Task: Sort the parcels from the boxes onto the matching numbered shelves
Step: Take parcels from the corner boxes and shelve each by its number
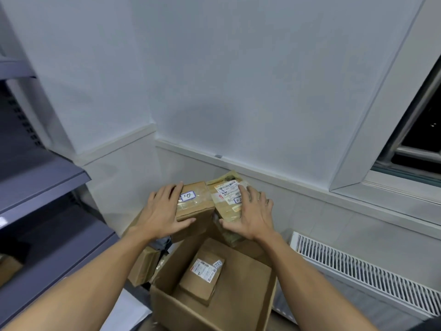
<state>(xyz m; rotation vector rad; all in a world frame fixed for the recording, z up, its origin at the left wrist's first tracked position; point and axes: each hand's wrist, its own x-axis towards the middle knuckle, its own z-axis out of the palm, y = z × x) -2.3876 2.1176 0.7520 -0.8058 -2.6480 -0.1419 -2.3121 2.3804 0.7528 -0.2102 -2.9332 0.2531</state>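
**Q:** Fig. 1, grips: what does each hand hold?
**A:** The left hand (164, 211) grips a small carton (198, 204). Its fingers spread over the top and left side, and the thumb hooks along the near lower edge. The right hand (254, 212) grips a taped parcel (225, 207), with fingers curled over its printed label and the thumb at the near edge. Both are held above the far rim of the open box (238, 306). Whether they touch each other cannot be told.

**Q:** How is this step best done?
**A:** It is judged to be read-then-carry. The carton's handwritten tag reads as 10 or 01, depending on which way up it is. The right fingers cover part of the parcel's tag, so slide them clear and read both numbers. Each piece then goes to its matching level of the shelves (47, 177) at left. Thumbs should stay beneath so neither piece slips.

**Q:** Pose?
**A:** Both forearms reach forward, with palms down and turned inward and the wrists roughly level.

**Q:** What remains?
**A:** A third parcel (202, 275) lies flat inside the open box, and a further parcel (143, 266) sits outside its left wall
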